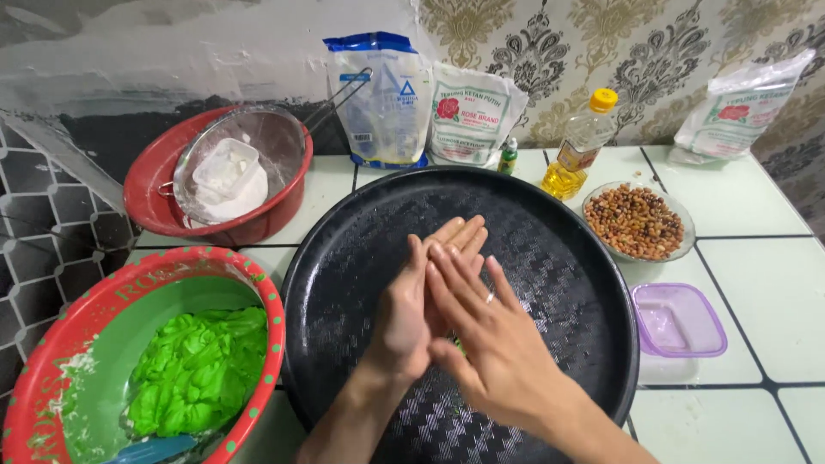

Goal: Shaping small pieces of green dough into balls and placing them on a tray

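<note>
White tiled counter point(756, 283) holds a round black tray point(559, 258), against patterned wallpaper point(670, 43).

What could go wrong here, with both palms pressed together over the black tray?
1. The left hand and right hand press a bit of green dough, barely visible between the palms; it may stick or smear instead of shaping.
2. The oil bottle stands close to the black tray rim and the glass bowl of peanuts; a careless reach might tip it.
3. The green dough sits uncovered in its basin and may dry out.
</note>
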